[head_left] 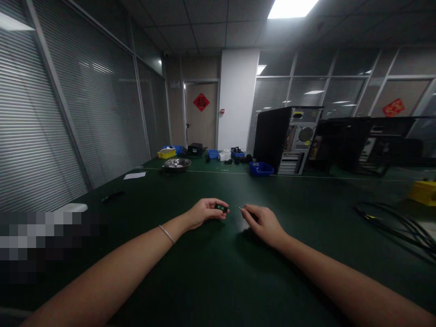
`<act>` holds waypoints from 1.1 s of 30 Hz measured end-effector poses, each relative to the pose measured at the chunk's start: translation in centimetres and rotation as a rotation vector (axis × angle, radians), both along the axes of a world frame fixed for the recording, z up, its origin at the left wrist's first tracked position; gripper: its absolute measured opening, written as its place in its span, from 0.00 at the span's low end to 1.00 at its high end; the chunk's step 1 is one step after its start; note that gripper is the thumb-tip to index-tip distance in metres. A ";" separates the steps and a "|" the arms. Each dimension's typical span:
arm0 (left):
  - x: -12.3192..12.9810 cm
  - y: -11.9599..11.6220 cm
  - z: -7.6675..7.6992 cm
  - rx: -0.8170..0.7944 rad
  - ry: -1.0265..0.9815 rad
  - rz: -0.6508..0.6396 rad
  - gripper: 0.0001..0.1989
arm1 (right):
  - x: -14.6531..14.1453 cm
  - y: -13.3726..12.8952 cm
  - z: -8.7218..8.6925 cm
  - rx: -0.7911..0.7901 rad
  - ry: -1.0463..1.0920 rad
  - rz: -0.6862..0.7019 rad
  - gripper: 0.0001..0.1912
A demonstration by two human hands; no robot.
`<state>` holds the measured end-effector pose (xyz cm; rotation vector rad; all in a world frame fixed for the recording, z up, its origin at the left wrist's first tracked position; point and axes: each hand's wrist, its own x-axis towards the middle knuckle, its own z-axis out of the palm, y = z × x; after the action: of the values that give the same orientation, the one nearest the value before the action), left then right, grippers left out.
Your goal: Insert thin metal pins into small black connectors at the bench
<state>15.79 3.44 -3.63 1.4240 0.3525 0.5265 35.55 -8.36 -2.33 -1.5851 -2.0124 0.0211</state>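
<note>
Between the thumb and fingers of my left hand point(206, 212) is a small dark block with green on its face point(221, 208); its exact kind is too small to make out. My right hand point(262, 221) is closed in a pinch a short way to the right, its thumb and forefinger around a tiny pale, thin piece point(240, 208) that points toward the block. The piece and the block are apart. Both hands are just above the dark green table point(211, 281). A thin bracelet point(166, 235) circles my left wrist.
A metal bowl point(177, 165) and a white paper point(135, 175) lie far left. A blue bin point(261, 169) stands before a black computer tower point(289, 141). Black cables point(395, 227) coil at the right, near a yellow bin point(424, 193). Several small bins line the back.
</note>
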 end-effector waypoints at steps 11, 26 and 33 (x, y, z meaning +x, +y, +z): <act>-0.1 -0.6 -0.1 0.122 0.029 0.017 0.18 | -0.6 -0.5 0.2 -0.011 -0.181 0.011 0.17; 0.7 -0.7 0.0 0.095 0.037 0.038 0.19 | -0.5 1.0 0.2 -0.004 -0.204 0.019 0.16; 0.6 -0.4 -0.4 0.126 0.024 0.062 0.20 | -0.9 1.8 -0.1 0.006 -0.159 0.021 0.16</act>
<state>16.44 3.00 -4.01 1.5460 0.3885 0.5908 34.63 -6.58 -2.43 -1.6059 -2.1478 -0.1067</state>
